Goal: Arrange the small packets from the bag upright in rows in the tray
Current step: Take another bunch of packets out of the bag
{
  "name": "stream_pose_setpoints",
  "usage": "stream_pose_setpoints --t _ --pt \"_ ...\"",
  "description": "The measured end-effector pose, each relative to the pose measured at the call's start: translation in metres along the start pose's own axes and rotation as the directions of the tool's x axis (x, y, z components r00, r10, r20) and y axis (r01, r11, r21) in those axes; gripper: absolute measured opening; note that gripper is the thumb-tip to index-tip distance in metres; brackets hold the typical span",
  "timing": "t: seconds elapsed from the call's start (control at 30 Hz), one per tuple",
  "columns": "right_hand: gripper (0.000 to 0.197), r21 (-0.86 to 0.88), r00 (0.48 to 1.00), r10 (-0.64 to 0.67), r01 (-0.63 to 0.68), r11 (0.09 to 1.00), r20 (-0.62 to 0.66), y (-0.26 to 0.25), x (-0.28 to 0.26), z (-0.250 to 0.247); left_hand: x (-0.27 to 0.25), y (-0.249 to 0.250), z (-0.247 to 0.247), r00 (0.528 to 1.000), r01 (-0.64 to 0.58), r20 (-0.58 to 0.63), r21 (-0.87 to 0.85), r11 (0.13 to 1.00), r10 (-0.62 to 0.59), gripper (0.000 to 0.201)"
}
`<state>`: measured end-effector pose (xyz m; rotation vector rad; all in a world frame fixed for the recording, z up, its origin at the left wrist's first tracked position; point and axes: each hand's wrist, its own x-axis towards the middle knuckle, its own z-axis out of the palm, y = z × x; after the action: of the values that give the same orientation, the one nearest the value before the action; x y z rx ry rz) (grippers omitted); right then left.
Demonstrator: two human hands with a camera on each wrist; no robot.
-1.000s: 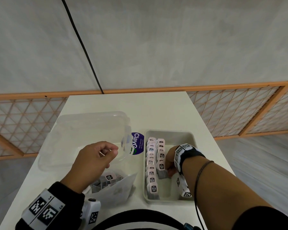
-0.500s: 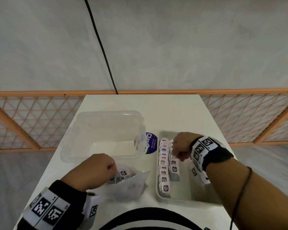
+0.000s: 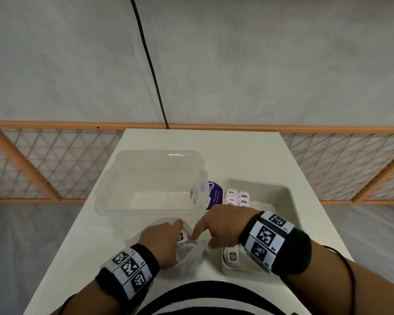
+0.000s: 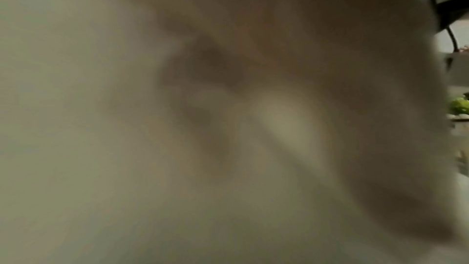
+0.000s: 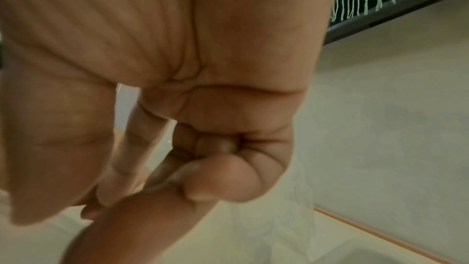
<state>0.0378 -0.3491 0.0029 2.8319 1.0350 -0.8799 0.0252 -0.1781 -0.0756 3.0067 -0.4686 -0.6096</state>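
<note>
Head view — packet point(image 3: 182, 237) between hands

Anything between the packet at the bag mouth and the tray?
Only the right hand itself, which reaches across the gap from over the tray towards the bag. The left hand is at the packet in the bag mouth. The bare table strip between bag and tray shows nothing else.
</note>
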Motion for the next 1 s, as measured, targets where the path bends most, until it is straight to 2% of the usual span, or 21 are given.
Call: stream_pose_setpoints --t 0.13,0.37,0.6,0.77,0.87,1.0 --pt "0.038 -0.043 1.000 0.020 -0.020 0.999 -0.001 -0.002 0.004 0.006 0.001 -0.001 0.011 0.999 0.020 -0.038 0.075 0.997 -0.017 0.050" --pt "0.035 -0.035 0.999 0.044 -0.045 0.998 -0.022 -0.005 0.008 0.009 -0.003 0.004 0.021 0.982 -0.070 -0.174 0.006 0.998 0.070 0.043" --pt "0.036 -0.054 0.999 0.038 -0.040 0.998 -0.036 -0.008 0.008 0.010 0.001 0.005 0.027 0.992 -0.050 -0.110 0.139 0.989 0.065 0.043" --pt "0.037 -0.035 0.998 0.039 -0.041 0.999 -0.058 -0.007 0.006 0.010 0.005 0.005 0.027 0.998 -0.059 -0.023 0.073 0.996 0.061 0.034" --pt "0.038 -0.028 0.996 0.050 -0.052 0.998 -0.078 -0.005 0.004 0.009 0.006 0.006 0.026 0.995 -0.103 0.022 0.100 0.990 0.101 0.025" --pt "0.040 -0.005 0.993 0.059 -0.060 0.998 -0.099 -0.002 0.002 0.008 0.009 0.008 0.029 0.990 -0.131 0.057 0.084 0.988 0.126 0.025"
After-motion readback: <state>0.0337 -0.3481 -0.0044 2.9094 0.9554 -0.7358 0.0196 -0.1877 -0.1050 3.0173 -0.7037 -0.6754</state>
